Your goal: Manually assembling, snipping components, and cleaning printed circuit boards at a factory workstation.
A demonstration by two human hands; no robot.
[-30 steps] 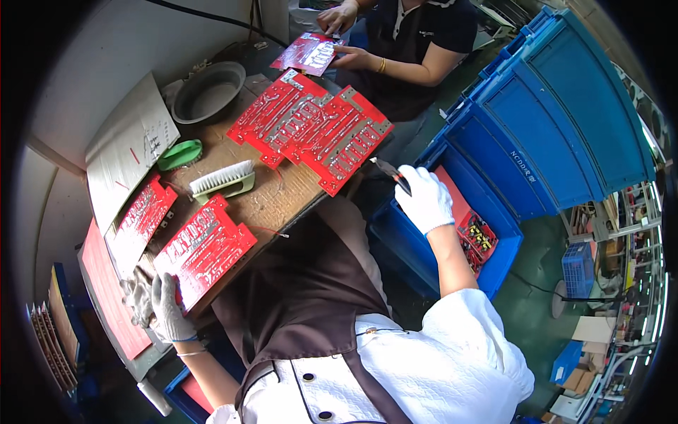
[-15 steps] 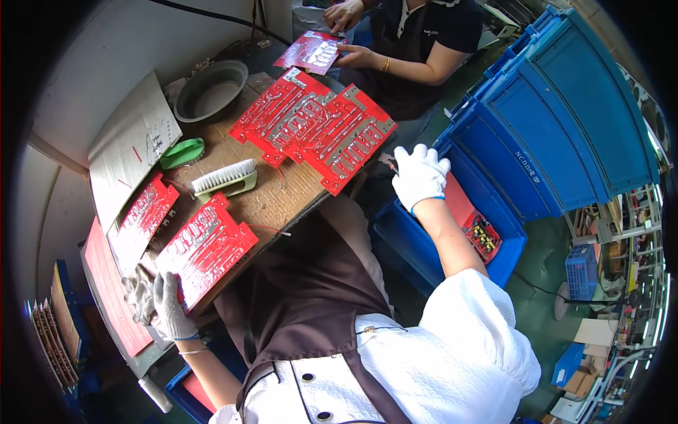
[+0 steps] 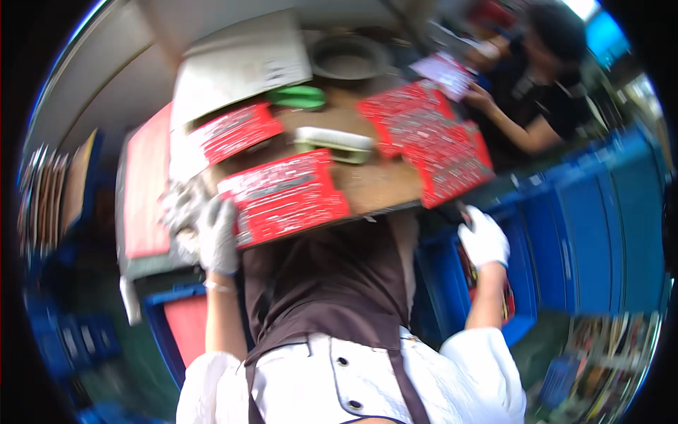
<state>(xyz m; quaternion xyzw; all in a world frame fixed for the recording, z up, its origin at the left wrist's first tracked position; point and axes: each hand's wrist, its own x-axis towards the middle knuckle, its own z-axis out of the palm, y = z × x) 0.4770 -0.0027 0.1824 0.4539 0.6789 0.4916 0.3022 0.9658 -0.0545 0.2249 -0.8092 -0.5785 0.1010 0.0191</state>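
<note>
My left hand (image 3: pixel 217 237), in a light knit glove, is at the left end of a red circuit board (image 3: pixel 286 198), its fingers closed on that edge. The board lies at the table's front edge, pale solder traces facing up. My right hand (image 3: pixel 484 238), in a white glove, is curled just off the table's right front corner. A small dark tool (image 3: pixel 464 213) pokes out between its fingers; blur hides its kind. Overlapping red boards (image 3: pixel 452 152) lie just beyond that hand. A white-bristled brush (image 3: pixel 333 141) rests at the middle of the table.
Another red board (image 3: pixel 240 132), a green brush (image 3: pixel 296 97), a grey panel (image 3: pixel 233 67) and a round basin (image 3: pixel 349 58) lie farther back. A crumpled cloth (image 3: pixel 182 212) is beside my left hand. Blue bins (image 3: pixel 522 261) stand at right. A co-worker holds a board (image 3: pixel 443 74).
The view has swung round, so the table now lies more squarely ahead, blurred. My right hand has come from over the blue bin to the table's right corner. My left hand stays at the board's edge.
</note>
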